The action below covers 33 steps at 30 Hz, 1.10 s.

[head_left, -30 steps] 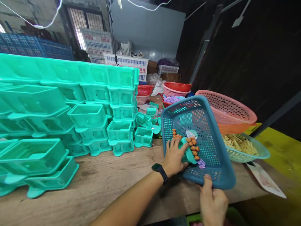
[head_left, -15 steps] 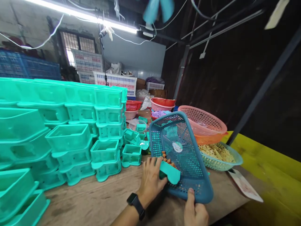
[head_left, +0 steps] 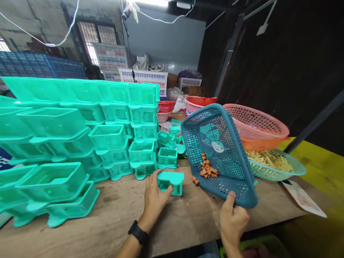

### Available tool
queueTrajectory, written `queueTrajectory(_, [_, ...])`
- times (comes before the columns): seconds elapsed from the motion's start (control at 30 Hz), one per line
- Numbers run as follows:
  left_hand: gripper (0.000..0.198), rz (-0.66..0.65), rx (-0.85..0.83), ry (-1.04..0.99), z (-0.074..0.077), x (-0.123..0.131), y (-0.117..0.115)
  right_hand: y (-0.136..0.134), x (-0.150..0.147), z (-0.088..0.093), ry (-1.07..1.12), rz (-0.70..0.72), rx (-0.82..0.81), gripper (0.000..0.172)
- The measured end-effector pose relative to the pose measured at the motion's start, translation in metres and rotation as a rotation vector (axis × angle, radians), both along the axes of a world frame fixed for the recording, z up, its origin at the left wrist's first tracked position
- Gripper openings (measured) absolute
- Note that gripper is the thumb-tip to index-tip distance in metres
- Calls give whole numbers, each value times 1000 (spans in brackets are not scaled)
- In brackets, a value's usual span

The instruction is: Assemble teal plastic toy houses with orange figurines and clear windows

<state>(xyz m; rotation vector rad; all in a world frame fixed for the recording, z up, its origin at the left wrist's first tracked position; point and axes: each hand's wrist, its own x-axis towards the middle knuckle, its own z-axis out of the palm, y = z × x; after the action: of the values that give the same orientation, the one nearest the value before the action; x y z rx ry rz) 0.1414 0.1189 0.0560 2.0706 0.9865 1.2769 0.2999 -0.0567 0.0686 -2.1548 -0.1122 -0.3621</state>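
My left hand (head_left: 156,195), a dark watch on its wrist, grips a small green plastic box (head_left: 172,182) just above the wooden table. My right hand (head_left: 233,215) holds the near rim of a dark blue perforated basket (head_left: 233,157), thumb on top. The basket is tilted. Small orange-brown pieces (head_left: 208,170) lie in its lower left part, and a few (head_left: 195,181) are at its left edge. Rows of stacked green boxes (head_left: 107,136) fill the left side, and one green box (head_left: 167,157) stands just behind my left hand.
Pink and orange baskets (head_left: 258,123) stand beyond the blue one. At the right, a light green basket (head_left: 295,165) holds pale yellow strips, with a flat card (head_left: 305,197) beside it. Red baskets (head_left: 200,101) and white crates (head_left: 145,79) are farther back.
My left hand has moved left out of the blue basket with the green box. More orange-brown pieces now show in the basket. The camera view has shifted down and left.
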Motion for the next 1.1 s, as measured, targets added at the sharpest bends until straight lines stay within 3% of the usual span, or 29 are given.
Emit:
queueTrajectory(0.2, [51, 17, 4, -37, -7, 3, -6, 0, 5, -2, -69, -21, -24, 61])
queueTrajectory(0.47, [54, 18, 40, -50, -14, 4, -19, 1, 12, -21, -231, 92, -59, 58])
queueTrajectory(0.67, [54, 15, 72, -64, -20, 3, -20, 2, 18, -26, -330, 65, -30, 62])
queueTrajectory(0.87, [53, 16, 76, -69, -21, -1, -21, 3, 16, -11, -329, 35, -22, 65])
queueTrajectory(1.1, [55, 38, 122, -58, -21, -19, -19, -8, 22, 25, -243, 8, 1, 67])
